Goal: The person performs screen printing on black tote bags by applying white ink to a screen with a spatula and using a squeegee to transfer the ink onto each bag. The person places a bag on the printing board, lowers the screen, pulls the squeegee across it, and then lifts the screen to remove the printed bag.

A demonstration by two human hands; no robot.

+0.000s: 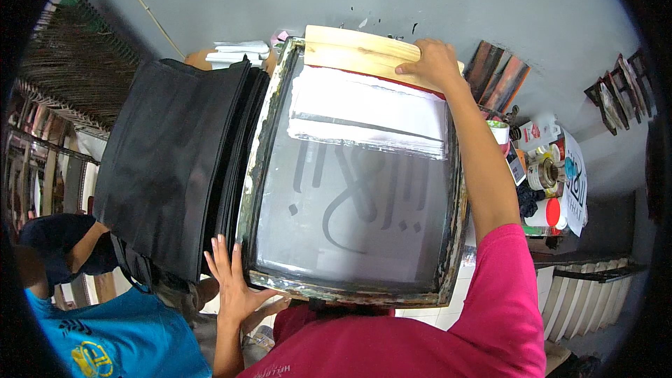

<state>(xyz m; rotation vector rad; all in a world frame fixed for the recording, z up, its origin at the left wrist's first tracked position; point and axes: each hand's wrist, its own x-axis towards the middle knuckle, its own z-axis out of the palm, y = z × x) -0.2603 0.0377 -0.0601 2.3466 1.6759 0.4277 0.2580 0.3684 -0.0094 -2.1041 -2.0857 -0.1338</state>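
A screen printing frame [350, 292] with a dark, stained rim lies in front of me. Its grey mesh shows large curved lettering shapes. Thick white ink [367, 105] is spread in a band across the far part of the mesh. At the far edge, my right hand [435, 64] grips the right end of a squeegee [357, 52] with a pale wooden handle and a red blade edge. My left hand [234, 283] is at the frame's near left corner, fingers spread, between it and a stack of black fabric bags [164, 161].
A person in a blue shirt [133, 336] is at the lower left beside the bags. Jars, tins and bottles [542, 173] crowd the right side. More squeegees [493, 73] lean on the grey wall. A wire rack [80, 63] stands far left.
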